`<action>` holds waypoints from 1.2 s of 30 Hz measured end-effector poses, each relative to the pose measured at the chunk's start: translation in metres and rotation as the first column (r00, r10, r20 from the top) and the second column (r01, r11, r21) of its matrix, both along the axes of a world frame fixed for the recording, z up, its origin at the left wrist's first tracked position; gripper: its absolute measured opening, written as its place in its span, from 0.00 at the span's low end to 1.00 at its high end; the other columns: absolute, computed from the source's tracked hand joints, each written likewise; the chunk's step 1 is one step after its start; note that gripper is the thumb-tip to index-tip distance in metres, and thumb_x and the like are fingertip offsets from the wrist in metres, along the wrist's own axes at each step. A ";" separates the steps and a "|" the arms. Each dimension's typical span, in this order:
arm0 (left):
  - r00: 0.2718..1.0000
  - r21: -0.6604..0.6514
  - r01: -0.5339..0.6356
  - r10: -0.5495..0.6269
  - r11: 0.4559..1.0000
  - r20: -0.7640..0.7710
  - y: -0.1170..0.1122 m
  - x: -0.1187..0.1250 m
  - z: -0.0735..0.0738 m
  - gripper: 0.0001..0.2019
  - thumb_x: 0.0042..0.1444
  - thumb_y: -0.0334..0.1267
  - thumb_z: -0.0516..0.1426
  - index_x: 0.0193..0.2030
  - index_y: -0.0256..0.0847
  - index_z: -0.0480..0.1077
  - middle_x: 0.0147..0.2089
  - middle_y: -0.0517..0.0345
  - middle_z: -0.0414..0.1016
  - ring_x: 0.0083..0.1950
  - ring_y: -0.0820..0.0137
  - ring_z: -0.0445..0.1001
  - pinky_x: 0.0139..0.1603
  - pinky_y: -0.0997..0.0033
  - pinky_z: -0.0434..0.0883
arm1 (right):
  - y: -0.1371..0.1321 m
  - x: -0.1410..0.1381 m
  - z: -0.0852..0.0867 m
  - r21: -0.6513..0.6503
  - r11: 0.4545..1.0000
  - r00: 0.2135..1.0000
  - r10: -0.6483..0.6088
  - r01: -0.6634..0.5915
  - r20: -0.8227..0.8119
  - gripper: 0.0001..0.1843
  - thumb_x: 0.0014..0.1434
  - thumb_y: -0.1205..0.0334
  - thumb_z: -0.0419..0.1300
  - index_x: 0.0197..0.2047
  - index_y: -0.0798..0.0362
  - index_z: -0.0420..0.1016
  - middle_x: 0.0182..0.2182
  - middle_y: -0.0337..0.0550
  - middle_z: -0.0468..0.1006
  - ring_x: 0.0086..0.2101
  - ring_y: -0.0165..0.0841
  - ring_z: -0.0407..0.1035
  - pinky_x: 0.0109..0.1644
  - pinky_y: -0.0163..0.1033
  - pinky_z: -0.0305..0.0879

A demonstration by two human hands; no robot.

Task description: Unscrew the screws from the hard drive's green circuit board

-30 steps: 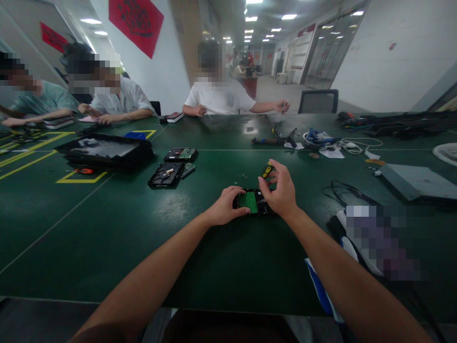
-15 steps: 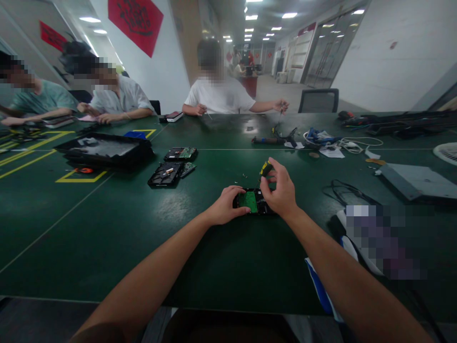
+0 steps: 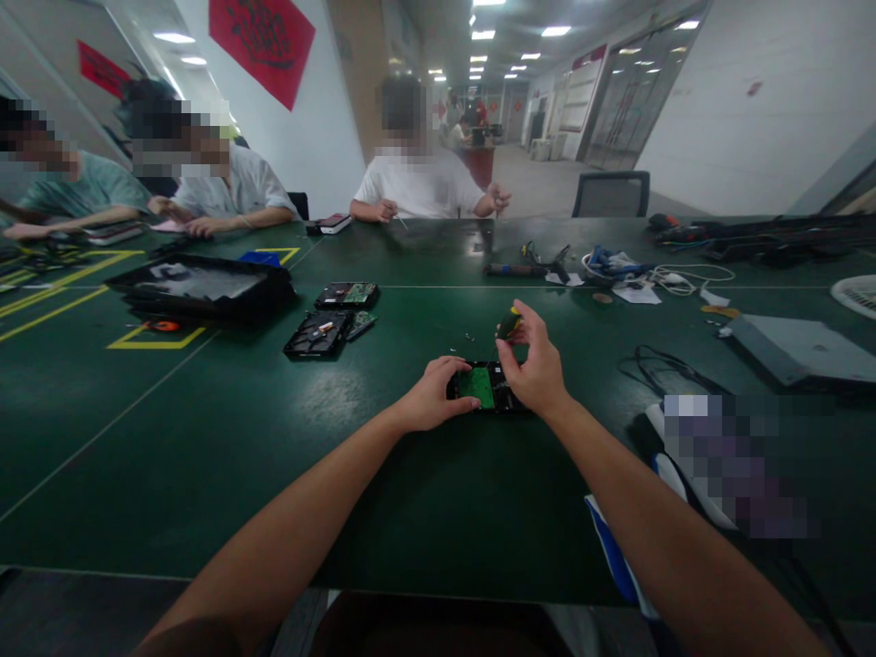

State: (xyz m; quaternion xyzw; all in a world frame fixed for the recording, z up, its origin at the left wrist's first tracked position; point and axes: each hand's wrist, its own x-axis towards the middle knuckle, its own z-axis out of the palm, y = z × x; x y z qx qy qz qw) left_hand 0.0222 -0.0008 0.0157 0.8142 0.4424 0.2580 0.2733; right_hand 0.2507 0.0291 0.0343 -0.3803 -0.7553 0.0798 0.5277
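Observation:
A hard drive [image 3: 481, 387] with a green circuit board lies on the dark green table in front of me. My left hand [image 3: 438, 392] grips its left end, thumb along the near edge and fingers over the far side. In my right hand [image 3: 534, 360] is a screwdriver [image 3: 509, 323] with a yellow and dark handle, held between thumb and fingers above the drive. Its shaft points down towards the board's far edge; whether the tip touches a screw is too small to see. Several tiny screws [image 3: 469, 338] lie just beyond the drive.
Opened drives [image 3: 315, 334] and a loose board sit at the left, near a black tray [image 3: 205, 285]. Cables [image 3: 674, 274] and a grey metal case [image 3: 808, 347] are at the right. Across the table a person [image 3: 417, 182] in white is seated; others sit at the left.
The screwdriver has turned in my right hand and its handle stands more upright. My left hand stays on the drive. The person opposite has drawn one hand inward.

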 end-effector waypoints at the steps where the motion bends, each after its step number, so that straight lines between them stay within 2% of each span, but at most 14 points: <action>1: 1.000 0.003 0.003 -0.003 1.000 -0.001 0.000 0.000 0.000 0.31 0.57 0.51 0.66 0.64 0.44 0.66 0.68 0.46 0.65 0.70 0.51 0.61 0.72 0.44 0.61 | 0.000 0.000 0.000 -0.008 1.000 1.000 0.003 -0.003 -0.011 0.36 0.66 0.60 0.59 0.74 0.41 0.51 0.59 0.50 0.73 0.47 0.43 0.77 0.54 0.56 0.79; 6: 1.000 0.014 0.006 -0.007 1.000 0.005 -0.001 0.000 0.000 0.31 0.57 0.51 0.66 0.64 0.43 0.67 0.68 0.45 0.65 0.70 0.51 0.61 0.72 0.45 0.61 | 0.001 0.001 0.001 -0.001 0.999 0.999 -0.035 0.035 0.000 0.36 0.64 0.58 0.63 0.72 0.41 0.55 0.52 0.49 0.75 0.42 0.42 0.77 0.50 0.56 0.80; 9: 1.000 0.006 0.002 -0.002 1.000 0.007 -0.001 0.000 0.001 0.31 0.56 0.51 0.66 0.64 0.44 0.67 0.68 0.45 0.65 0.70 0.51 0.61 0.72 0.43 0.61 | 0.000 0.000 0.002 -0.012 1.000 1.000 -0.020 0.020 0.007 0.36 0.65 0.58 0.61 0.72 0.41 0.54 0.54 0.49 0.75 0.44 0.43 0.77 0.51 0.56 0.79; 14: 1.000 0.014 0.007 -0.007 1.000 0.009 0.000 0.000 0.000 0.31 0.56 0.51 0.66 0.64 0.44 0.67 0.67 0.45 0.66 0.70 0.51 0.62 0.72 0.44 0.61 | 0.000 0.000 -0.001 -0.094 0.993 0.996 0.063 -0.068 -0.058 0.37 0.68 0.61 0.57 0.75 0.43 0.46 0.54 0.50 0.78 0.48 0.42 0.78 0.56 0.56 0.77; 20: 1.000 0.014 0.001 -0.001 1.000 0.013 0.000 0.000 0.001 0.31 0.56 0.51 0.67 0.63 0.44 0.67 0.67 0.46 0.66 0.70 0.51 0.62 0.72 0.44 0.61 | 0.002 0.000 -0.003 -0.081 0.997 0.999 0.007 -0.009 -0.031 0.38 0.66 0.58 0.60 0.74 0.42 0.49 0.49 0.48 0.78 0.41 0.40 0.78 0.49 0.53 0.79; 25: 1.000 0.003 -0.002 0.002 1.000 0.015 0.000 0.000 0.000 0.31 0.56 0.51 0.67 0.64 0.45 0.67 0.68 0.46 0.65 0.71 0.51 0.61 0.72 0.44 0.61 | 0.000 0.001 0.000 -0.040 0.999 1.000 0.007 -0.007 0.000 0.37 0.65 0.57 0.61 0.73 0.40 0.52 0.51 0.47 0.77 0.40 0.40 0.77 0.47 0.52 0.80; 32: 1.000 0.023 0.003 -0.003 1.000 0.008 -0.001 0.000 0.001 0.31 0.57 0.52 0.66 0.63 0.42 0.67 0.67 0.45 0.65 0.70 0.52 0.62 0.72 0.46 0.62 | -0.001 0.000 -0.003 -0.097 0.993 0.997 0.070 -0.072 -0.023 0.40 0.66 0.61 0.58 0.76 0.44 0.44 0.51 0.49 0.78 0.43 0.40 0.79 0.51 0.51 0.80; 36: 1.000 0.008 0.013 -0.013 1.000 0.001 -0.001 0.000 0.002 0.31 0.57 0.52 0.66 0.64 0.43 0.67 0.68 0.45 0.65 0.70 0.52 0.61 0.72 0.45 0.61 | -0.001 0.000 -0.002 -0.074 0.997 0.999 0.035 -0.035 -0.008 0.40 0.66 0.59 0.59 0.75 0.41 0.47 0.50 0.48 0.78 0.41 0.40 0.79 0.48 0.52 0.81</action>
